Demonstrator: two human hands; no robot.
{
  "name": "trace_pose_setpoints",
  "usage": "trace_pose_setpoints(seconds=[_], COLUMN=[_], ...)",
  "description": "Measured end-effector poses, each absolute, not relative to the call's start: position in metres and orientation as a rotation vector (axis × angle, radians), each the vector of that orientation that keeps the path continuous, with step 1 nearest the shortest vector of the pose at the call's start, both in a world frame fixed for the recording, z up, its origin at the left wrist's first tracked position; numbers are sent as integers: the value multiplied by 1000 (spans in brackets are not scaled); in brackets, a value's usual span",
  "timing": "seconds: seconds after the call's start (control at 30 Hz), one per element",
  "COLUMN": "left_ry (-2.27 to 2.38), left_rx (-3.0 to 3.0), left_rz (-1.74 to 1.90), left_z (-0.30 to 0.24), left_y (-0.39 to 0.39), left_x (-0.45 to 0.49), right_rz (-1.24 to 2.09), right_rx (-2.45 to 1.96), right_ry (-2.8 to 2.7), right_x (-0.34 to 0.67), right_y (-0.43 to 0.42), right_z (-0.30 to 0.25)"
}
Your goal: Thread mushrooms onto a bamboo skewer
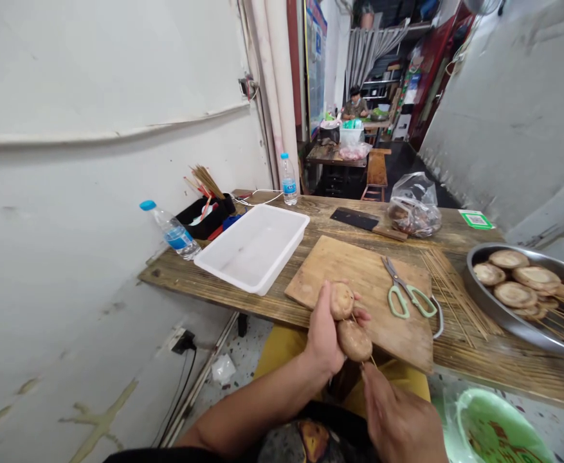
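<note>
text: none legible | bottle labels [179, 238], green sticker [476, 220]: too small

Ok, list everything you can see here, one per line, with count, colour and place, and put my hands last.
mushrooms on skewer: two, brown, held over the cutting board's near edge
cutting board: one, light wood, table centre
scissors: one pair, green handles, on the board's right side
bare skewers: a spread, tan, right of the board
metal pan: one, silver, far right, holding skewered mushrooms
white tub: one, left of the board
water bottles: two, clear with blue caps, by the wall
plastic bag: one, clear, back of table
cleaver: one, dark, beside the bag
green bowl: one, below the table, right
left hand: grips the mushrooms
right hand: pinches the skewer's end
</note>
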State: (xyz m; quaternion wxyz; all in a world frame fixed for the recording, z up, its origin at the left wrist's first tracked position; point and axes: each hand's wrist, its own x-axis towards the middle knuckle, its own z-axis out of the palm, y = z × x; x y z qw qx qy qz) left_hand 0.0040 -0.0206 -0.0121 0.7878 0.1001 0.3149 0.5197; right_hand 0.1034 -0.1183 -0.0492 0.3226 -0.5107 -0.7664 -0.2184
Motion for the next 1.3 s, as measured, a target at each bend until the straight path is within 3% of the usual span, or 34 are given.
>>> trace_pose_setpoints(seconds=[0.3, 0.57, 1.0, 1.2, 1.3], left_ry=[375, 508, 586, 642, 638], left_rx=[341, 862, 388, 460, 601], left_rz=[1187, 1324, 1359, 1342, 1299], left_z=[-14, -28, -14, -18, -20], left_y=[-25, -37, -25, -23, -19], left_x=[-6, -2, 3, 2, -3], right_rz=[-462, -545, -546, -380, -1], right_rx=[-1225, -1211, -1179, -1192, -1282], right_ry=[-2033, -2118, -2064, -1962, -1807], right_x=[128, 148, 155, 158, 164], right_y=[-108, -106, -105, -108, -114], right_z=[-60, -78, -77, -82, -90])
